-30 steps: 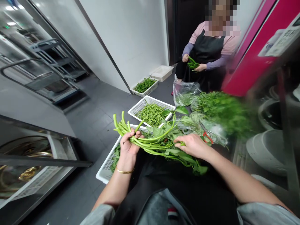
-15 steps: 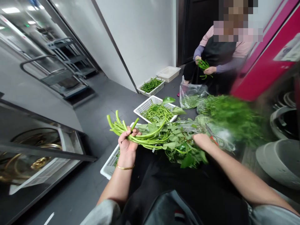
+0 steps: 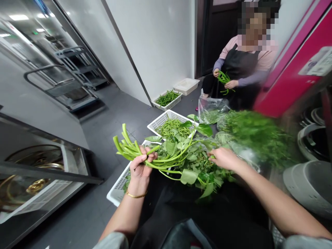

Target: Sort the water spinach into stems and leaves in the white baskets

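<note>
My left hand (image 3: pixel 143 162) is closed around a bunch of leafy green stems (image 3: pixel 171 159). The cut stem ends stick out to the left, and the leaves hang to the right. At the leafy end, my right hand (image 3: pixel 223 158) is closed in a pinch with a bit of green stem showing at its fingertips. A pile of loose leaves (image 3: pixel 199 166) lies below and beside that hand. Behind the bunch stands a white basket (image 3: pixel 155 125) of thin green stems. A second white basket (image 3: pixel 114 193) is partly hidden under my left hand and the bunch.
Across from me a person (image 3: pixel 243 65) holds green stems in both hands. A clear plastic bag (image 3: pixel 211 107) and a blurred heap of greens (image 3: pixel 259 135) lie between us. White trays (image 3: pixel 186 86) stand by the wall, pale buckets (image 3: pixel 308 183) at right, carts (image 3: pixel 62 90) at left.
My right hand has moved slightly left and now pinches a bit of stem. The bunch in my left hand has shifted a little left and down, with its leaves moved.
</note>
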`<action>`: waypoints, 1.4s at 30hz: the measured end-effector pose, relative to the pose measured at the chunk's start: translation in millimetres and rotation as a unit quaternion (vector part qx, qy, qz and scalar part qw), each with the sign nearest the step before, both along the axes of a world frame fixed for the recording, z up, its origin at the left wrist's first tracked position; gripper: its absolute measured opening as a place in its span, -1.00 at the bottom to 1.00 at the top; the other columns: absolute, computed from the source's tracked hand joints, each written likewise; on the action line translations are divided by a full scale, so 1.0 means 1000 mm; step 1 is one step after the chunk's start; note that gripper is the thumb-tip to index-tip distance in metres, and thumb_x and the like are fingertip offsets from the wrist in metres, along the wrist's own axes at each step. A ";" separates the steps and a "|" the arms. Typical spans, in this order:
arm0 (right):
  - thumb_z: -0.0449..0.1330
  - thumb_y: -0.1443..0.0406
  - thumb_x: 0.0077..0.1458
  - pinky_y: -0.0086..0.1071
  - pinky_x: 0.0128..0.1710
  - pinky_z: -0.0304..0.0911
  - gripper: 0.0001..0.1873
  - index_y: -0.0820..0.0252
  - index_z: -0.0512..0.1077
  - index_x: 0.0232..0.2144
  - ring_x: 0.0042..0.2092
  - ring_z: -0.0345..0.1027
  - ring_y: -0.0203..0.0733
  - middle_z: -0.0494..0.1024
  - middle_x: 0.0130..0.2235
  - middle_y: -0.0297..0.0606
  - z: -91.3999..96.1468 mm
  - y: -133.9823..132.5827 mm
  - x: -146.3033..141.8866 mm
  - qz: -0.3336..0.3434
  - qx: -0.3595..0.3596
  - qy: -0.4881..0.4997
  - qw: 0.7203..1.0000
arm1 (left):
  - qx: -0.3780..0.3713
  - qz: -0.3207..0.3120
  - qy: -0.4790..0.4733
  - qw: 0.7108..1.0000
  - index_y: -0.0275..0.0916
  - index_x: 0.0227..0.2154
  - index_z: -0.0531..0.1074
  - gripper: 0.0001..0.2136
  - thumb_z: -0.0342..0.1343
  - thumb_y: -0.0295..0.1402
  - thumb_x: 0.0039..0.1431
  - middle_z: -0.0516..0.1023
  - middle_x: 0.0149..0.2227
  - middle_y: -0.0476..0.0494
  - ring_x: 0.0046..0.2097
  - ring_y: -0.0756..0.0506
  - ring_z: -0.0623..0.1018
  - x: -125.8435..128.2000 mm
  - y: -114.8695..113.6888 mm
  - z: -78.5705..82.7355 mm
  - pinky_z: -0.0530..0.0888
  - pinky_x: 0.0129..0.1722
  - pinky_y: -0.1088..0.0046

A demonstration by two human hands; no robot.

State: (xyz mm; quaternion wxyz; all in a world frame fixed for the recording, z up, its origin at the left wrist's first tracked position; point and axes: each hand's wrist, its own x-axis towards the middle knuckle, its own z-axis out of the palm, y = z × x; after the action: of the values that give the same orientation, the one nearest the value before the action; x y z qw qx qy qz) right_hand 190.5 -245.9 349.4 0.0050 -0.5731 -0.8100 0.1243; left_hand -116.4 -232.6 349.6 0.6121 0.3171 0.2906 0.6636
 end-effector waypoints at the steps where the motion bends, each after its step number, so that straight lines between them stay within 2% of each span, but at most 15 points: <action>1: 0.11 0.31 0.10 -0.37 -0.44 0.17 -0.81 0.19 0.54 -0.31 -0.37 0.45 -0.09 0.60 -0.37 -0.14 0.006 -0.008 0.002 0.013 0.040 0.002 0.999 | -0.001 -0.004 0.005 1.000 -0.26 -0.68 0.23 -0.83 0.16 -0.48 -0.34 0.32 -0.62 0.06 -0.63 0.11 0.25 0.001 -0.001 -0.001 0.35 -0.49 0.46; 4: 0.01 0.29 0.19 -0.41 -0.46 0.08 -0.75 0.12 0.50 -0.26 -0.40 0.40 -0.20 0.57 -0.39 -0.23 0.032 -0.027 -0.009 0.079 0.154 0.006 0.985 | -0.004 -0.027 0.008 1.000 -0.27 -0.69 0.23 -0.83 0.16 -0.49 -0.32 0.31 -0.64 0.05 -0.63 0.11 0.27 0.004 -0.003 -0.004 0.36 -0.46 0.45; 7: -0.02 0.33 0.21 -0.40 -0.54 -0.05 -0.72 0.18 0.44 -0.12 -0.46 0.35 -0.23 0.54 -0.43 -0.20 0.042 -0.020 -0.032 0.112 0.187 -0.041 0.975 | -0.008 -0.057 -0.005 0.998 -0.27 -0.68 0.25 -0.85 0.16 -0.50 -0.31 0.29 -0.67 0.06 -0.63 0.11 0.28 0.007 -0.004 -0.005 0.36 -0.47 0.47; 11: -0.01 0.38 0.17 -0.42 -0.55 -0.13 -0.77 0.24 0.46 -0.31 -0.48 0.32 -0.27 0.52 -0.46 -0.20 0.019 0.009 -0.045 0.187 0.121 -0.063 0.973 | -0.023 -0.066 -0.035 0.997 -0.26 -0.64 0.28 -0.86 0.16 -0.49 -0.30 0.32 -0.65 0.07 -0.63 0.12 0.29 0.005 -0.004 -0.007 0.36 -0.51 0.51; 15: 0.04 0.37 0.06 -0.44 -0.54 -0.10 -0.84 0.22 0.41 -0.48 -0.51 0.26 -0.31 0.49 -0.50 -0.27 -0.003 0.005 -0.033 0.203 0.113 0.036 0.972 | -0.077 -0.061 -0.032 0.995 -0.27 -0.60 0.34 -0.86 0.20 -0.50 -0.29 0.41 -0.61 0.03 -0.58 0.09 0.38 -0.001 -0.001 -0.018 0.41 -0.50 0.53; 18: 0.04 0.34 0.01 -0.45 -0.53 0.00 -0.81 0.22 0.38 -0.58 -0.55 0.22 -0.33 0.44 -0.57 -0.31 -0.008 -0.009 -0.018 0.121 0.130 0.176 0.968 | -0.146 -0.077 0.049 0.985 -0.32 -0.51 0.42 -0.83 0.26 -0.50 -0.26 0.52 -0.53 -0.08 -0.51 0.00 0.50 0.000 0.001 -0.029 0.47 -0.45 0.47; 20: 0.05 0.29 0.02 -0.45 -0.48 0.10 -0.80 0.21 0.40 -0.56 -0.51 0.27 -0.31 0.46 -0.55 -0.32 -0.010 -0.014 -0.009 0.012 0.138 0.308 0.941 | -0.154 -0.085 0.090 0.980 -0.35 -0.47 0.44 -0.81 0.30 -0.49 -0.23 0.55 -0.51 -0.13 -0.46 -0.07 0.54 0.006 0.000 -0.033 0.49 -0.43 0.44; 25: 0.18 0.17 -0.19 -0.43 -0.48 0.16 -0.81 0.19 0.42 -0.57 -0.50 0.27 -0.27 0.43 -0.57 -0.37 -0.021 -0.010 0.007 -0.295 0.117 0.525 0.790 | -0.115 -0.104 0.118 0.981 -0.36 -0.48 0.46 -0.79 0.33 -0.43 -0.23 0.58 -0.49 -0.19 -0.47 -0.11 0.56 0.031 -0.006 -0.027 0.50 -0.48 0.43; 27: 0.18 0.14 -0.26 -0.42 -0.51 0.16 -0.78 0.18 0.41 -0.58 -0.54 0.23 -0.28 0.40 -0.60 -0.39 -0.023 -0.006 0.019 -0.379 0.116 0.560 0.728 | -0.114 -0.083 0.118 0.983 -0.36 -0.48 0.47 -0.78 0.35 -0.43 -0.25 0.58 -0.50 -0.19 -0.48 -0.11 0.56 0.033 -0.006 -0.023 0.50 -0.48 0.43; 29: 0.18 0.11 -0.29 -0.40 -0.52 0.17 -0.76 0.17 0.39 -0.59 -0.55 0.23 -0.28 0.40 -0.60 -0.38 -0.020 -0.005 0.037 -0.414 0.106 0.567 0.704 | -0.113 -0.057 0.119 0.985 -0.36 -0.48 0.48 -0.78 0.35 -0.43 -0.26 0.59 -0.51 -0.18 -0.50 -0.09 0.55 0.029 -0.005 -0.020 0.52 -0.46 0.42; 31: 0.20 0.10 -0.28 -0.39 -0.52 0.18 -0.74 0.17 0.39 -0.59 -0.54 0.26 -0.26 0.43 -0.58 -0.35 -0.013 -0.010 0.058 -0.399 0.079 0.540 0.737 | -0.106 -0.036 0.127 0.985 -0.37 -0.48 0.48 -0.78 0.35 -0.43 -0.26 0.59 -0.50 -0.19 -0.50 -0.08 0.55 0.021 -0.004 -0.019 0.53 -0.44 0.41; 34: 0.23 0.06 -0.19 -0.42 -0.53 0.15 -0.71 0.15 0.37 -0.60 -0.54 0.25 -0.26 0.40 -0.59 -0.35 0.004 -0.027 0.079 -0.317 0.089 0.428 0.842 | -0.096 -0.006 0.135 0.986 -0.37 -0.47 0.49 -0.75 0.36 -0.43 -0.28 0.59 -0.50 -0.19 -0.47 -0.10 0.57 0.011 -0.003 -0.019 0.54 -0.39 0.39; 37: 0.19 0.00 -0.05 -0.44 -0.54 0.09 -0.63 0.15 0.30 -0.61 -0.56 0.20 -0.28 0.35 -0.60 -0.36 0.017 -0.043 0.071 -0.197 0.144 0.262 0.934 | -0.101 0.007 0.134 0.986 -0.36 -0.46 0.49 -0.73 0.37 -0.42 -0.31 0.60 -0.50 -0.20 -0.45 -0.12 0.58 0.006 -0.001 -0.019 0.54 -0.38 0.37; 39: 0.12 -0.02 0.04 -0.43 -0.53 0.07 -0.59 0.17 0.29 -0.58 -0.55 0.20 -0.28 0.37 -0.57 -0.32 0.023 -0.046 0.052 -0.113 0.182 0.152 0.965 | -0.105 0.005 0.136 0.985 -0.36 -0.47 0.48 -0.73 0.38 -0.42 -0.32 0.60 -0.50 -0.21 -0.46 -0.13 0.58 0.005 -0.001 -0.019 0.54 -0.40 0.37; 42: 0.01 0.06 0.18 -0.44 -0.56 -0.01 -0.64 0.24 0.39 -0.30 -0.53 0.25 -0.26 0.45 -0.49 -0.25 0.026 -0.035 0.019 -0.041 0.238 0.045 0.969 | -0.109 0.001 0.136 0.985 -0.36 -0.48 0.47 -0.72 0.38 -0.42 -0.33 0.60 -0.50 -0.21 -0.47 -0.13 0.58 0.005 -0.004 -0.016 0.54 -0.42 0.37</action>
State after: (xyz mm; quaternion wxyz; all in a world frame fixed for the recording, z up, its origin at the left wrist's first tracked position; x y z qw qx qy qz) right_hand 209.4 -280.5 375.8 0.1834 -0.5820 -0.7909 -0.0468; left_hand -111.3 -236.4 334.0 0.5973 0.3358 0.4421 0.5788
